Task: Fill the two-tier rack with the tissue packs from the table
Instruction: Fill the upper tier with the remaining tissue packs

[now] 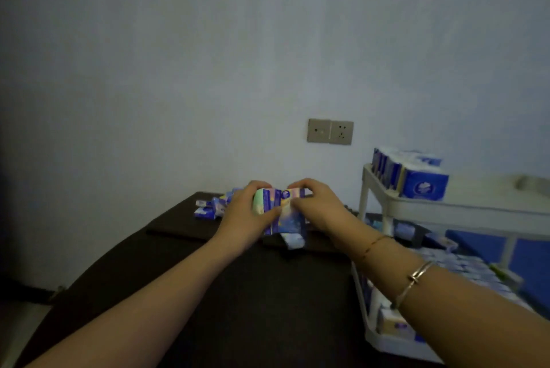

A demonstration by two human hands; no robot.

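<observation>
Both hands, left (242,213) and right (315,207), curled around a bunch of tissue packs (281,210) above the dark table (238,293), beside the white rack (384,204).

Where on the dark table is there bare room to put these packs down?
The near table between both forearms is bare, as is its left side. The far edge behind the left hand and right hand is crowded with loose tissue packs. The rack borders the right side.
</observation>
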